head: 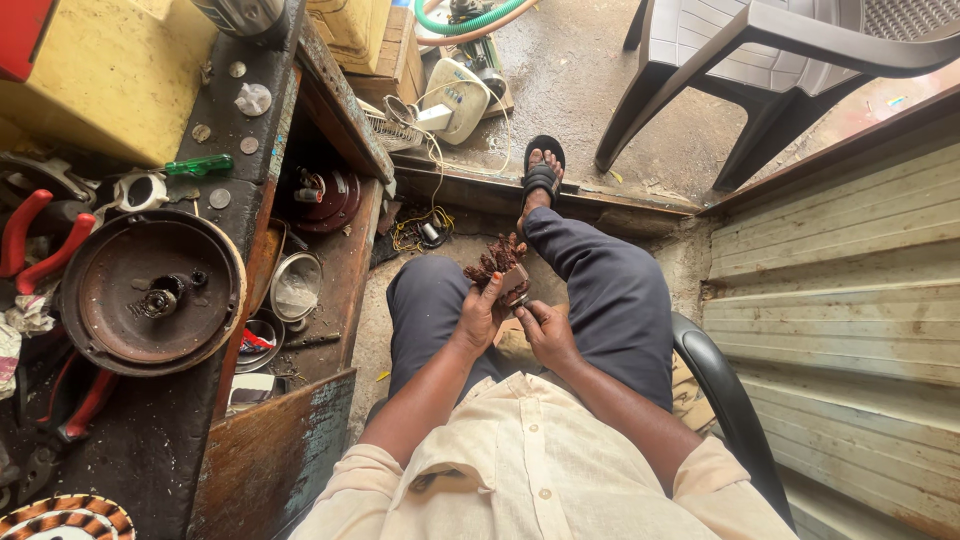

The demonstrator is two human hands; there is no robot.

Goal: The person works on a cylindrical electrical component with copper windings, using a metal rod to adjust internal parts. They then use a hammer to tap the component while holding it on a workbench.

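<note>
I sit in a chair looking down at my lap. My left hand grips a small motor part with a tangled bunch of reddish-brown copper winding wire sticking out of its top. My right hand is just right of it, fingers pinched at the lower side of the same part. Both hands hover above my knees in dark trousers. What sits between the right fingertips is too small to tell.
A dark workbench on my left carries a round rusty motor housing, red-handled pliers, a green screwdriver and metal bowls. A grey plastic chair stands ahead right. Corrugated metal sheeting lines the right.
</note>
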